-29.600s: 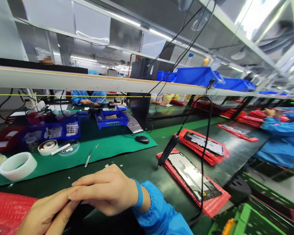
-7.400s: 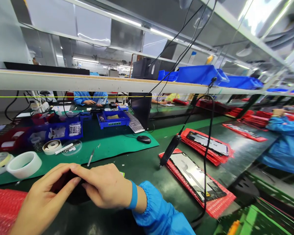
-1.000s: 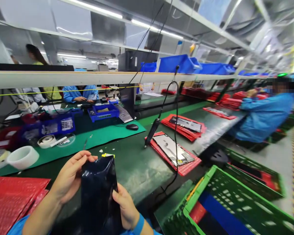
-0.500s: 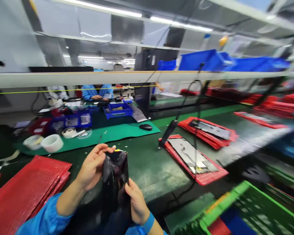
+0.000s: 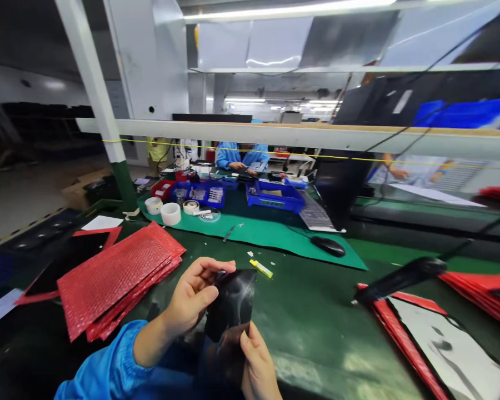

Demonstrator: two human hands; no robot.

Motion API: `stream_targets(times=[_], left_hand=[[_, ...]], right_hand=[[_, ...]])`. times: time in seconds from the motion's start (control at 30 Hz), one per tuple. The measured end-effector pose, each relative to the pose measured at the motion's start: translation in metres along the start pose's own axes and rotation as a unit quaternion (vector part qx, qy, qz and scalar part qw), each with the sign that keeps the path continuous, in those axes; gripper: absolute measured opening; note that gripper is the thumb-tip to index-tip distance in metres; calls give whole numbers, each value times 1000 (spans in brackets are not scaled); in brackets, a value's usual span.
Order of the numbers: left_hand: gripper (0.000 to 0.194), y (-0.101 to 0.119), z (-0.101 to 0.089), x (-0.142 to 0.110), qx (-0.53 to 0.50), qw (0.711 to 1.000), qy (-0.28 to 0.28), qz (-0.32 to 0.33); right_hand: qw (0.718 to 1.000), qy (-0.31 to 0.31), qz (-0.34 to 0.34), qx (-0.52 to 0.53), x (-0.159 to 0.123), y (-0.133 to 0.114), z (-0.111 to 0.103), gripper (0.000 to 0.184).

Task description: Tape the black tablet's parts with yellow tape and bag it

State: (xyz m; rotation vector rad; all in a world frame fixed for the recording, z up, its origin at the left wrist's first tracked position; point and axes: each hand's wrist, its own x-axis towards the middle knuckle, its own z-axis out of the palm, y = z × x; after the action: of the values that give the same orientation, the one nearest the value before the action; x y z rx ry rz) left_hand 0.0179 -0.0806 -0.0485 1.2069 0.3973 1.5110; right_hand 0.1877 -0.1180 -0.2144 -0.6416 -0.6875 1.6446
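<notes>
A thin, glossy black panel [image 5: 229, 311] is held tilted in front of me, its lower part dark and hard to make out. My left hand [image 5: 194, 297] has its thumb and curled fingers closed at the panel's upper left edge. Lower down on the right edge, my right hand [image 5: 258, 358] grips it with the thumb on the front. Just beyond the panel's top lies a yellow-green strip [image 5: 261, 269] with small white scraps. To the left, a stack of red bubble-wrap sleeves [image 5: 120, 272] rests on the dark green bench.
A black pen-like tool [image 5: 400, 278] hangs on a cord at right, over a panel with a white back [image 5: 445, 339] on red sleeves. A mouse [image 5: 328, 245], tape rolls [image 5: 170, 213] and blue trays [image 5: 275, 197] sit farther back. Another person [image 5: 242, 157] works across the bench.
My view has swung left, so the bench things appear farther right and the green crate is out of sight. Both hands still hold the black panel; the yellow-green strip now shows plainly.
</notes>
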Motion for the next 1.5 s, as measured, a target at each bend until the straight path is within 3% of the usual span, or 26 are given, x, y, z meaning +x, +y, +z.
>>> stream_targets(times=[0.23,0.47,0.77,1.03,1.3,1.5], left_hand=[[27,36,-12,-55,97,992,37,73],[25,54,-19,-92,146,981,84,96],[24,58,-30,-106,160,976,110,100],[23,56,-30,-109,152,979,102,89],[23,58,-32,-113,157,978,106,88],[22,59,-40,-120,212,963,148,79]], right_hand=[[997,-62,39,-26,-20,69,13,47],[991,-93,82,-42,-42,98,22,53],[990,-98,90,-51,-45,113,29,54],[989,-123,79,-21,-51,109,34,51],[992,-100,78,-25,-55,111,38,56],[989,-96,76,-84,-50,106,43,56]])
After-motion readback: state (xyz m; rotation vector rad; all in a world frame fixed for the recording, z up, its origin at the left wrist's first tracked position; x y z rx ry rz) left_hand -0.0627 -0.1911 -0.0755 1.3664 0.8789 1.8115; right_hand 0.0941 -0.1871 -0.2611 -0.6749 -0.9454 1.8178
